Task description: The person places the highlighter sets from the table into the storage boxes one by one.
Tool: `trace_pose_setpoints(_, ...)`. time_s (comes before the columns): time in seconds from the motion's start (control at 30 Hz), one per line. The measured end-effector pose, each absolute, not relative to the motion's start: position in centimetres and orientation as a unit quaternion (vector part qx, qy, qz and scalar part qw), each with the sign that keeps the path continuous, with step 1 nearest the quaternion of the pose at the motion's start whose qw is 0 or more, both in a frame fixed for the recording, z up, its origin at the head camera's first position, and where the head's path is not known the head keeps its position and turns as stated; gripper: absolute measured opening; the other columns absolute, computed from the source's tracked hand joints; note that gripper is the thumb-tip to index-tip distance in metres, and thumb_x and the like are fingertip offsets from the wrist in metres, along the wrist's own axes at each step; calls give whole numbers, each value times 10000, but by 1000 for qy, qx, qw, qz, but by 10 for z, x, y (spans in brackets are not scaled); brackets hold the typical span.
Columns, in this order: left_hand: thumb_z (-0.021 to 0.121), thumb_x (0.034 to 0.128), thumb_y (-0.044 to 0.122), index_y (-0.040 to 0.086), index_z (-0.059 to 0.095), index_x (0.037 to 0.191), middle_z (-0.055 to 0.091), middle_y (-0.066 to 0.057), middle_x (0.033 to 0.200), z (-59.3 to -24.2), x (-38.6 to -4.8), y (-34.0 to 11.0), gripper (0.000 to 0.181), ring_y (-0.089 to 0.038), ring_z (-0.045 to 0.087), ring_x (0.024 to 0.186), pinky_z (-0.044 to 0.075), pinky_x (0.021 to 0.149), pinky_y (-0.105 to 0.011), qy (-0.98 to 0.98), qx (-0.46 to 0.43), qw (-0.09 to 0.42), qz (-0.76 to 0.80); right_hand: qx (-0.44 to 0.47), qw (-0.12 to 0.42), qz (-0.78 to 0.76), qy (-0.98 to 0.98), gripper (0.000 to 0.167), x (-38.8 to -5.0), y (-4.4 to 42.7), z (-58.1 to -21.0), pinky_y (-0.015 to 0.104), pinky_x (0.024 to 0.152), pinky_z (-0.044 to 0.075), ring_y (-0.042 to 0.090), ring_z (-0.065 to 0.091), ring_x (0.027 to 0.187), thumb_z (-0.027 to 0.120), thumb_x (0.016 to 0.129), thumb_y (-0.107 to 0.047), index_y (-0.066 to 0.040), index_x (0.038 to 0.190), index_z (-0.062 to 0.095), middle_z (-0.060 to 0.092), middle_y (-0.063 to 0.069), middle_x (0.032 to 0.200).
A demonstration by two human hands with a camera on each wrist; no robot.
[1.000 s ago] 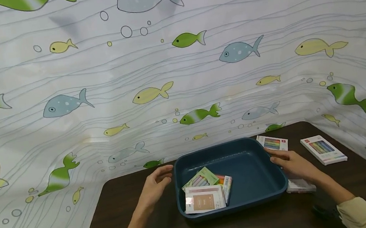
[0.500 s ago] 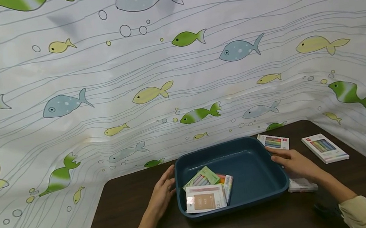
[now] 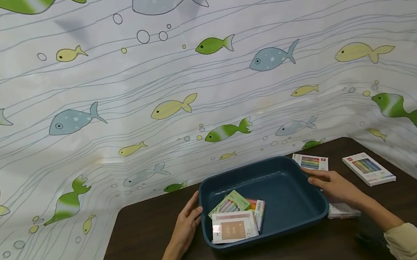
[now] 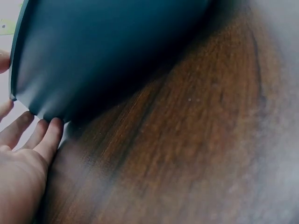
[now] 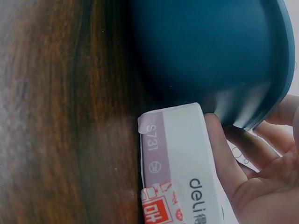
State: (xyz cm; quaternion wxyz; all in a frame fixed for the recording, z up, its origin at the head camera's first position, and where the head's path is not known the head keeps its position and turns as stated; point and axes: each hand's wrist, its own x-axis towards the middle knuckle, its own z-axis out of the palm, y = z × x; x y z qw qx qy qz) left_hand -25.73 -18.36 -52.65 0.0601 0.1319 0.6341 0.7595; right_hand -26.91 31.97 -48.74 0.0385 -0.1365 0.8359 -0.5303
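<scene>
A dark blue rectangular tray (image 3: 289, 198) lies on the table. In it are a white box with a brown panel (image 3: 233, 226), a green pack picturing pastel sticks (image 3: 230, 203) and a narrow colourful box (image 3: 259, 214). My left hand (image 3: 185, 227) touches the tray's left side. In the left wrist view, its fingertips (image 4: 56, 122) press the outer wall and the thumb is near the rim. My right hand (image 3: 336, 186) touches the opposite side, fingers against the outer wall. Beneath it, a white "deli" box (image 5: 187, 163) lies beside the tray, partly hidden by my hand in the head view.
A white box picturing coloured sticks (image 3: 311, 162) lies behind the tray's right corner. Another such box (image 3: 369, 168) lies farther right on the dark wooden table (image 3: 138, 224). A fish-patterned white sheet (image 3: 129, 79) hangs behind and along the sides.
My left hand has moved right and come against the tray's left side, its thumb shifting to the rim. The right hand and tray stay nearly in place.
</scene>
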Motion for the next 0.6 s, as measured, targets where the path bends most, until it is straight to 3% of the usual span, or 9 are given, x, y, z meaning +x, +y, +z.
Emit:
trace_pose_setpoints(0.33,568,1062,181,211,325,1609,227,-55,1645,-525,-260,-185,599,-318,329,1448,434,1053,-362,634,136,60,759,-153,21,-496,855,564,-266,319,-481,524,875,547,503,533,1243,556,1070,-317,-44,1547,429,459,317,1465)
trace_pose_setpoints(0.6,533,1078,184,179,261,1632,175,-118,1666,-530,-261,-187,618,-332,233,1487,377,1101,-409,658,155,61,734,-158,30,-487,859,561,-266,320,-475,545,909,521,480,530,1256,556,1071,-308,-42,1547,426,467,297,1467)
